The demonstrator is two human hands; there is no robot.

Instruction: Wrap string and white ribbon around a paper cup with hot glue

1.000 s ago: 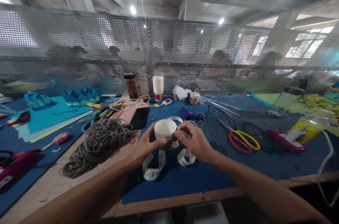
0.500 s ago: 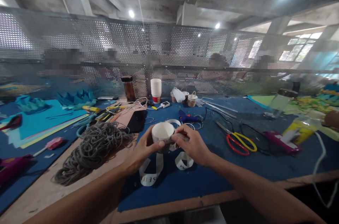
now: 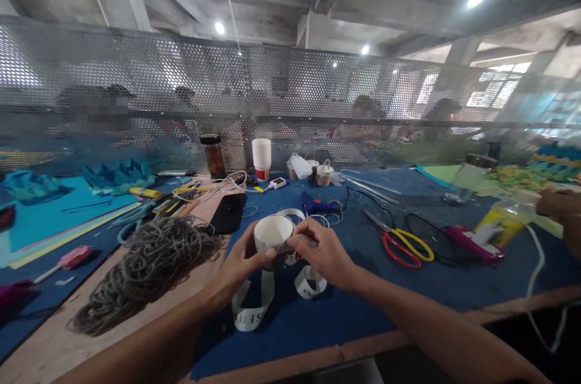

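Observation:
A white paper cup (image 3: 273, 230) is in my left hand (image 3: 245, 260), its open mouth facing up and its fingers and thumb wrapped round the left and front sides. At the cup's right side, my right hand (image 3: 324, 254) is closed in a pinch, touching the cup near its rim. What lies between those fingertips is mostly hidden. Below the cup, a white paper strip with black letters (image 3: 249, 319) curls on the blue table. A second curled strip (image 3: 310, 283) lies under my right hand, and part of another white band (image 3: 290, 213) shows behind the cup.
Grey cord (image 3: 149, 272) lies in a heap at left, near a black phone (image 3: 228, 213). Scissors (image 3: 402, 245) and a blue glue gun (image 3: 318, 202) are beyond my right hand. Stacked cups (image 3: 262, 157) stand at the back. Another person's hand (image 3: 560, 208) shows at the right edge.
The view has turned slightly, so everything sits a little further left and lower. Another person's hand has come in at the right edge. My hands keep nearly the same hold on the cup.

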